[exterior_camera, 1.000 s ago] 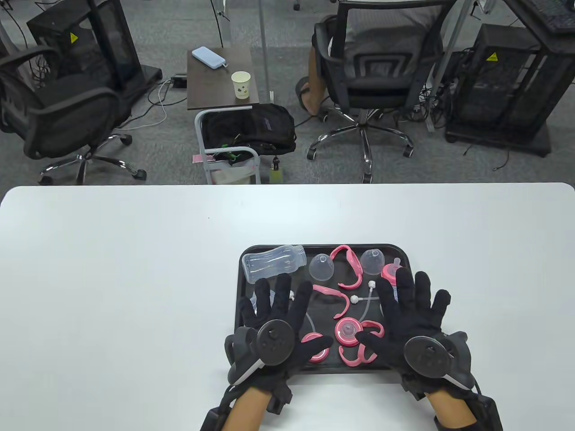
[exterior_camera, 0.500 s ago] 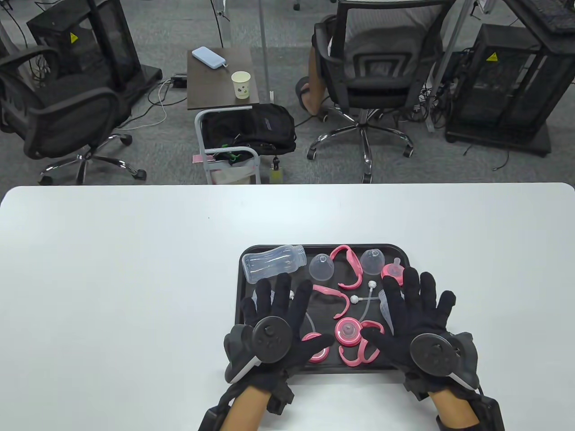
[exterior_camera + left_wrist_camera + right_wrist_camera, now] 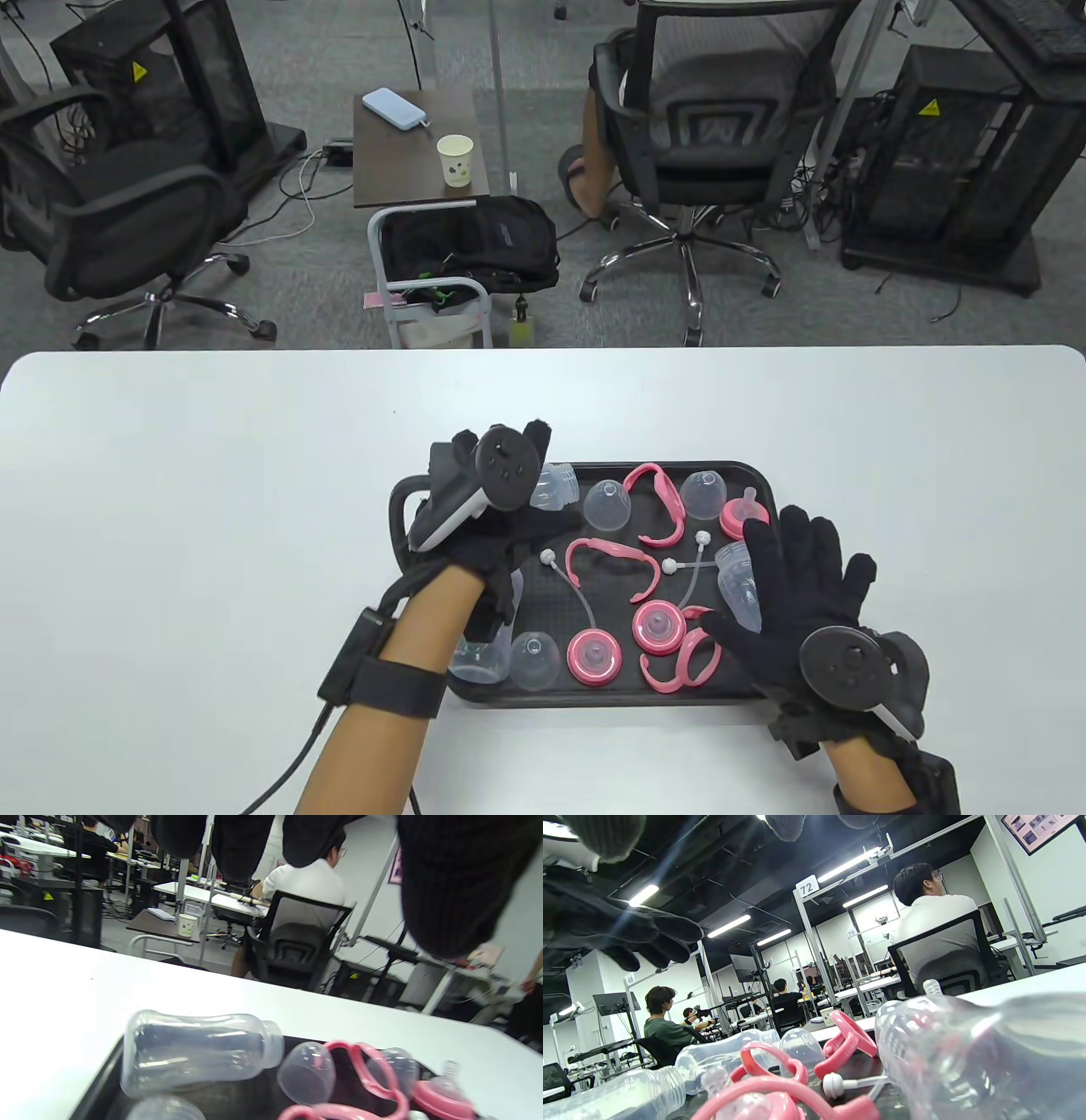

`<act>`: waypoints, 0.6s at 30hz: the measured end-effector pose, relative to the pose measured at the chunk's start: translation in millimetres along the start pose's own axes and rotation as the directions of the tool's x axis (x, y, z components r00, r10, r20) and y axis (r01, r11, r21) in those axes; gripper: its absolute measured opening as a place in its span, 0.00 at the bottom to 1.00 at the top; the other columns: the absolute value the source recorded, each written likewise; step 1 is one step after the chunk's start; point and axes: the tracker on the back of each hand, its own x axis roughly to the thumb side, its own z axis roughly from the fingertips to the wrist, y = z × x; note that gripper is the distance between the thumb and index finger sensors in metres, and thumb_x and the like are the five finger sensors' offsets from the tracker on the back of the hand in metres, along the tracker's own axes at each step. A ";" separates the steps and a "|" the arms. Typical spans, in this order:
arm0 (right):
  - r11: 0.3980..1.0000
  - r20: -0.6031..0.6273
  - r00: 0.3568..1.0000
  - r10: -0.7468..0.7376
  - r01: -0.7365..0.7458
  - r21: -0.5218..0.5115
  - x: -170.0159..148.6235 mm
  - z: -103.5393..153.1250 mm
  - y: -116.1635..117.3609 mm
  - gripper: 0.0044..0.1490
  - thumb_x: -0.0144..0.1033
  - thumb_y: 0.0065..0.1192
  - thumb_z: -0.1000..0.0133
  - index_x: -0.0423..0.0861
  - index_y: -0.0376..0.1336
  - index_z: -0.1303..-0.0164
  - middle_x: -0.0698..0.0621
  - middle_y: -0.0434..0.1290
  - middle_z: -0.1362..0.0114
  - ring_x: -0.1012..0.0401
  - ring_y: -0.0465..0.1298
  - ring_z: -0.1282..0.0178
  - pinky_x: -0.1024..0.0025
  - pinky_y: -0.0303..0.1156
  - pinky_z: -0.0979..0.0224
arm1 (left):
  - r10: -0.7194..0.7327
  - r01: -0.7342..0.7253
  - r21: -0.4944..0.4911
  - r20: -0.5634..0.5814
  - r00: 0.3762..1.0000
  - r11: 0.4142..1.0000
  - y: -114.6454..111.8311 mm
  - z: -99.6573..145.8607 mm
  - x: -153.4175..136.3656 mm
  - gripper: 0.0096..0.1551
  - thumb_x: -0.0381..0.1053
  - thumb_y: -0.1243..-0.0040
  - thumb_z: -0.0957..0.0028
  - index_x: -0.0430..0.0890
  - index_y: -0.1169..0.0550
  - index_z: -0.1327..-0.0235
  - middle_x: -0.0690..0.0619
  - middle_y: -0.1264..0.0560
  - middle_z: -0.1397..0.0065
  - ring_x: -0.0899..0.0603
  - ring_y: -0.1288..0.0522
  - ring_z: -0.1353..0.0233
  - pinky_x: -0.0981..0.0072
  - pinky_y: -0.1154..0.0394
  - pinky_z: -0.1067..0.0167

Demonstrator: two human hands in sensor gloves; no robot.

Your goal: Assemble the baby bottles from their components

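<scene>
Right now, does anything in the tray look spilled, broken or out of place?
Nothing stands out. The parts lie loose and unassembled inside the black tray; the clear bottle lies on its side at the far left corner, under the left hand. No spill or damage visible.
</scene>
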 end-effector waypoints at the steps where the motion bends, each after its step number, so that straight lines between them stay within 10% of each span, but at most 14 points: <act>1: 1.000 -0.002 1.000 -0.001 0.001 0.004 -0.5 -0.2 0.8 0.64 0.81 0.47 0.43 0.48 0.39 0.09 0.30 0.37 0.09 0.30 0.35 0.13 0.18 0.25 0.32 | -0.014 0.014 -0.026 -0.017 1.000 1.000 0.0 -11.7 1.8 0.64 0.84 0.32 0.60 0.64 0.42 0.10 0.48 0.40 0.09 0.31 0.43 0.12 0.31 0.43 0.23; 18: 0.999 -0.025 0.999 -0.036 0.035 -0.024 -7.1 -0.5 -7.7 0.64 0.80 0.48 0.43 0.47 0.40 0.09 0.30 0.40 0.09 0.30 0.38 0.13 0.17 0.26 0.32 | -0.241 0.163 -0.317 -0.224 0.944 0.934 -79.1 -119.3 -19.0 0.63 0.77 0.22 0.64 0.58 0.35 0.15 0.52 0.34 0.13 0.34 0.36 0.16 0.34 0.35 0.26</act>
